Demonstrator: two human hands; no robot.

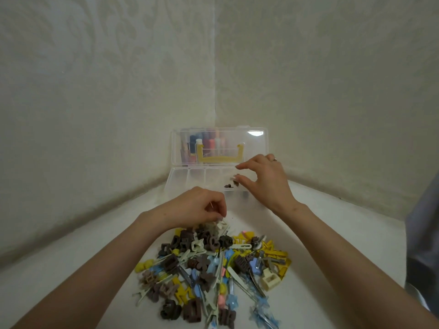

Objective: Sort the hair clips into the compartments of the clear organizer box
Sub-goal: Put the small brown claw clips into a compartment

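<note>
A heap of hair clips [213, 269], brown, yellow, blue, cream and pink, lies on the white table in front of me. The clear organizer box [190, 179] stands open in the corner, its lid upright with a yellow handle [219, 154]. My left hand [197, 206] sits at the far edge of the heap, fingers curled around a cream clip [219, 224]. My right hand [263, 179] hovers over a right compartment, thumb and fingers spread, with brown clips [231, 184] just below its fingertips inside the box.
Patterned walls meet in a corner right behind the box. Coloured tubes or spools [202, 143] show through the lid. A grey fabric edge [425, 233] hangs at the far right. The white table [332, 233] curves along both walls.
</note>
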